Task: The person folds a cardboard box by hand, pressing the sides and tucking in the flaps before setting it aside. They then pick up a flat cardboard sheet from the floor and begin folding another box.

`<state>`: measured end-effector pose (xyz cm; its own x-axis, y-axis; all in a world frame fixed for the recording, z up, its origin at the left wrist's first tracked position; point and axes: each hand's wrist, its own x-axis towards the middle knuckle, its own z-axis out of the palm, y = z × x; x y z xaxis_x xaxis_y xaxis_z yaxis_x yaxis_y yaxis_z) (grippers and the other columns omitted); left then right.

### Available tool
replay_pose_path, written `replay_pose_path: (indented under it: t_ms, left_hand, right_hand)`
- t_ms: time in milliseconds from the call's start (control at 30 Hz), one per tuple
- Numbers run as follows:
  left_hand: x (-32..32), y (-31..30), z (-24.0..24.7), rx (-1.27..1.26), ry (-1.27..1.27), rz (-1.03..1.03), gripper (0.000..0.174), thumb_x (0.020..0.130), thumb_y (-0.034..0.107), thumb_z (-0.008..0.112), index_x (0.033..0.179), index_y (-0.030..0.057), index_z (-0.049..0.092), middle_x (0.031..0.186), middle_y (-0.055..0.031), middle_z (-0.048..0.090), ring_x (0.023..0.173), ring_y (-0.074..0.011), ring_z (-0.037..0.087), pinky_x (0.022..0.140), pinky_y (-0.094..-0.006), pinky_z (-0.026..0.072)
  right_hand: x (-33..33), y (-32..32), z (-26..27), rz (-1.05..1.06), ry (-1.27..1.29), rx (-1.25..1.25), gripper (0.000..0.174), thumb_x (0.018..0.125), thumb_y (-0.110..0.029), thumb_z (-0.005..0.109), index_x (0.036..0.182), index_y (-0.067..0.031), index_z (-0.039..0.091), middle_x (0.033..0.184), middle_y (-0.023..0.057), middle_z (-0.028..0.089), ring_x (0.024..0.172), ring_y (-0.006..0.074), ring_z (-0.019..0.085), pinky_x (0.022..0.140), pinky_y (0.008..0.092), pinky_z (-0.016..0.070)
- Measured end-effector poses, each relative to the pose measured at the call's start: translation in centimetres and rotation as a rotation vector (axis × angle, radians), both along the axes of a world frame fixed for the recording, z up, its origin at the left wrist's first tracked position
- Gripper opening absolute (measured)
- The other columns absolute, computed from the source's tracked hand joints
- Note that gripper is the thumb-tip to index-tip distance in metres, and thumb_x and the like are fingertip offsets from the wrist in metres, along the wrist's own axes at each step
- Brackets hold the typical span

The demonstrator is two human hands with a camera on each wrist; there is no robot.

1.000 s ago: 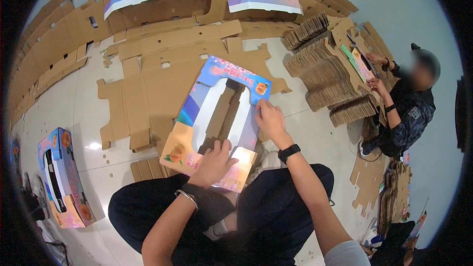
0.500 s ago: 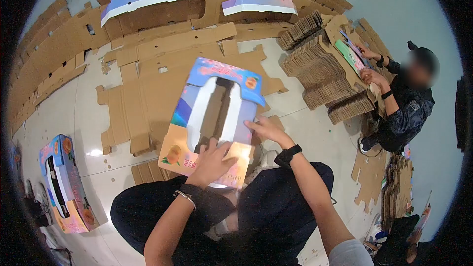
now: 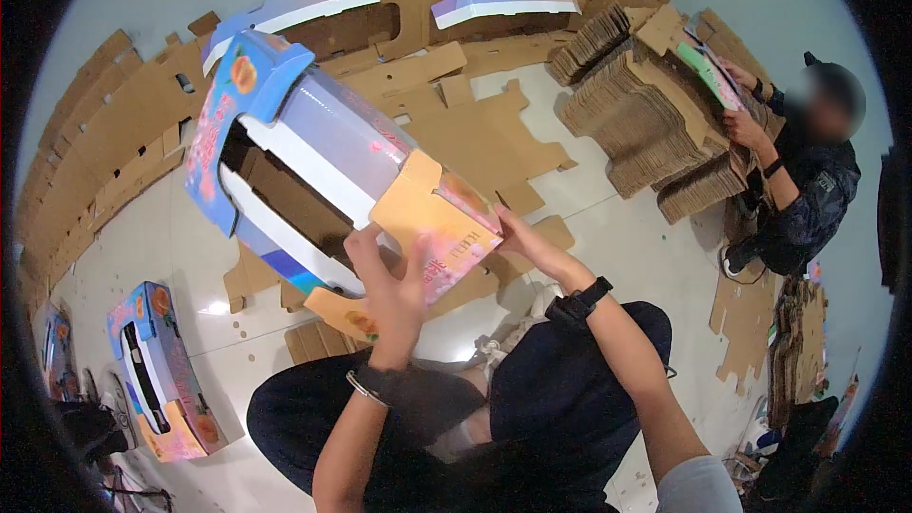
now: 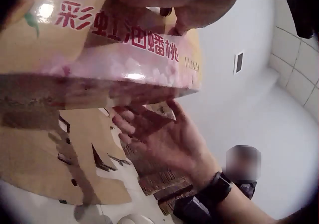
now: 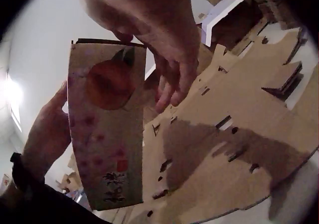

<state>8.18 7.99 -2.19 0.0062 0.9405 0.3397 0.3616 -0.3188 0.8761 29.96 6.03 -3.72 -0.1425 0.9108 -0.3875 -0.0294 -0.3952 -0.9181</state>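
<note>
Up over the lap of the person sitting on the pale tiled floor (image 3: 617, 228), the long blue, pink and orange printed cardboard box with the window cut-out (image 3: 313, 161) is off the ground and tilted, with its far end pointing up and away to the left. Only 1 end is in hand: the orange end panel with red lettering (image 4: 114, 49). The left hand (image 3: 394, 290) grasps that panel, fingers and thumb spread up against it, clamped on its edge as best I can tell. The right hand (image 3: 534, 245) is relaxed, palm up. Its straight fingers just touch the panel's lower edge and hold nothing.

Around it: flat brown die-cut cardboard blanks (image 3: 475, 133) beneath and beyond the box, 1 finished box of the same print (image 3: 157, 370) on the floor to the left, and a tall stack of folded brown cardboard (image 3: 646, 123) at the right with a second person (image 3: 807, 190) at it.

My worry, honestly: the whole length hangs off 1 grip. I reckon the weight could crease that panel at its fold or twist the box out of square. If the left grip slips, the flat right hand probably won't catch it, so down it goes onto the blanks.
</note>
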Motion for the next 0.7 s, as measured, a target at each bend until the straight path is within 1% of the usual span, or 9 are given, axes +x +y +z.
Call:
replay_pose_path:
  t_ms: [67, 167, 233, 267, 333, 367, 500, 567, 700]
  left_hand:
    - [0.3, -0.4, -0.1, 0.020, -0.028, -0.012, 0.042, 0.088, 0.016, 0.063, 0.120, 0.0011, 0.040, 0.102, -0.0064, 0.041, 0.089, -0.0147, 0.042, 0.080, -0.0269, 0.0404]
    - [0.4, -0.5, 0.1, 0.015, -0.108, -0.065, 0.049, 0.090, 0.017, 0.061, 0.127, 0.0008, 0.034, 0.111, -0.0084, 0.041, 0.095, -0.0155, 0.045, 0.085, -0.0280, 0.0410]
    - [0.4, -0.6, 0.9, -0.002, -0.113, -0.080, 0.050, 0.091, 0.017, 0.060, 0.129, 0.0002, 0.032, 0.114, -0.0099, 0.040, 0.098, -0.0157, 0.046, 0.084, -0.0284, 0.0418]
    - [0.4, -0.6, 1.2, -0.021, -0.121, -0.092, 0.052, 0.092, 0.018, 0.058, 0.131, -0.0003, 0.030, 0.118, -0.0114, 0.040, 0.100, -0.0160, 0.047, 0.083, -0.0287, 0.0425]
    - [0.4, -0.7, 1.2, -0.044, -0.134, -0.066, 0.053, 0.092, 0.017, 0.058, 0.133, -0.0006, 0.029, 0.116, -0.0112, 0.042, 0.099, -0.0159, 0.048, 0.083, -0.0286, 0.0425]
    - [0.3, -0.7, 1.2, -0.066, -0.157, -0.039, 0.054, 0.092, 0.017, 0.058, 0.134, -0.0010, 0.028, 0.114, -0.0111, 0.044, 0.098, -0.0159, 0.048, 0.083, -0.0286, 0.0424]
    - [-0.4, -0.7, 0.4, -0.131, -0.170, -0.063, 0.055, 0.093, 0.016, 0.058, 0.135, 0.0000, 0.027, 0.110, -0.0109, 0.049, 0.097, -0.0155, 0.049, 0.084, -0.0289, 0.0420]
    - [-0.3, -0.6, 0.4, -0.153, -0.305, -0.075, 0.056, 0.089, 0.017, 0.061, 0.133, -0.0013, 0.031, 0.120, -0.0154, 0.035, 0.109, -0.0246, 0.040, 0.094, -0.0347, 0.0344]
    - [-0.2, -0.7, 0.6, -0.181, -0.328, -0.100, 0.055, 0.089, 0.016, 0.061, 0.133, -0.0012, 0.032, 0.123, -0.0161, 0.033, 0.111, -0.0256, 0.039, 0.096, -0.0353, 0.0341]
  right_hand:
    - [0.3, 0.0, 0.0, -0.028, 0.032, 0.045, 0.067, 0.097, -0.054, 0.025, 0.140, -0.0037, 0.032, 0.141, 0.0124, 0.037, 0.128, 0.0216, 0.039, 0.109, 0.0377, 0.0290]
    - [-0.1, -0.4, 1.8, 0.038, 0.315, 0.068, 0.069, 0.096, -0.050, 0.039, 0.142, -0.0017, 0.022, 0.137, 0.0128, 0.040, 0.122, 0.0201, 0.044, 0.105, 0.0347, 0.0327]
    - [-1.3, -1.3, 2.3, 0.228, 0.001, 0.315, 0.089, 0.091, -0.045, 0.053, 0.146, -0.0027, -0.002, 0.147, 0.0177, 0.024, 0.133, 0.0261, 0.030, 0.110, 0.0366, 0.0246]
    - [-1.8, -1.6, 1.8, 0.225, 0.007, 0.317, 0.089, 0.091, -0.045, 0.053, 0.146, -0.0027, -0.002, 0.147, 0.0177, 0.024, 0.133, 0.0261, 0.030, 0.110, 0.0366, 0.0246]
    - [-3.0, -2.0, 0.3, 0.194, -0.056, 0.242, 0.108, 0.084, -0.041, 0.065, 0.143, -0.0029, -0.017, 0.151, 0.0184, 0.005, 0.139, 0.0291, 0.015, 0.112, 0.0386, 0.0183]
    - [-3.2, -2.2, -0.1, 0.189, -0.141, 0.217, 0.098, 0.091, -0.028, 0.060, 0.144, -0.0117, -0.021, 0.147, 0.0185, 0.021, 0.132, 0.0259, 0.032, 0.108, 0.0388, 0.0279]
    - [-4.3, -2.4, 0.0, 0.132, -0.090, 0.302, 0.098, 0.090, -0.028, 0.060, 0.144, -0.0122, -0.021, 0.148, 0.0177, 0.018, 0.130, 0.0262, 0.035, 0.106, 0.0382, 0.0319]
    - [-4.6, -2.6, 0.2, 0.068, -0.132, 0.248, 0.100, 0.090, -0.029, 0.061, 0.144, -0.0126, -0.021, 0.148, 0.0188, 0.017, 0.129, 0.0274, 0.036, 0.103, 0.0386, 0.0364]
    - [-5.6, -3.0, 0.1, 0.037, -0.297, 0.467, 0.103, 0.088, -0.031, 0.063, 0.144, -0.0129, -0.021, 0.148, 0.0190, 0.015, 0.128, 0.0283, 0.037, 0.101, 0.0387, 0.0396]
